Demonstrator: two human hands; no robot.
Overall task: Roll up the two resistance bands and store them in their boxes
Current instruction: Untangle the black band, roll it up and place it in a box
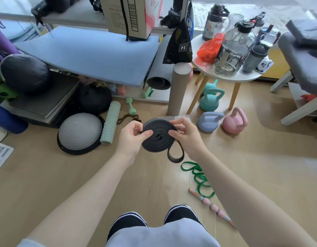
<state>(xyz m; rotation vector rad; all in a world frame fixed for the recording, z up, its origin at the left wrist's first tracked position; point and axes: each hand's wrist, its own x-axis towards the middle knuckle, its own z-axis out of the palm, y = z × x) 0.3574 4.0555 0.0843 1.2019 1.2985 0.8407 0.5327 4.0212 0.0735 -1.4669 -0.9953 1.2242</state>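
A black resistance band (pixel 158 138) is wound into a flat coil held in the air in front of me. My left hand (pixel 131 138) pinches its left side, thumb on top. On the right side, my right hand (pixel 185 135) pinches the coil. A loose loop of the black band hangs below the coil at the right. A green resistance band (pixel 198 179) lies unrolled on the wooden floor, below and right of my hands. A pale box (pixel 180 118) lies on the floor just behind the coil, mostly hidden.
A grey half-ball trainer (pixel 79 132) and mint foam roller (pixel 110 122) lie left. Kettlebells (pixel 235 122) and a round white table (pixel 230 75) with bottles stand right. A pink massage stick (pixel 213 208) lies near my feet. Shelves with mats stand behind.
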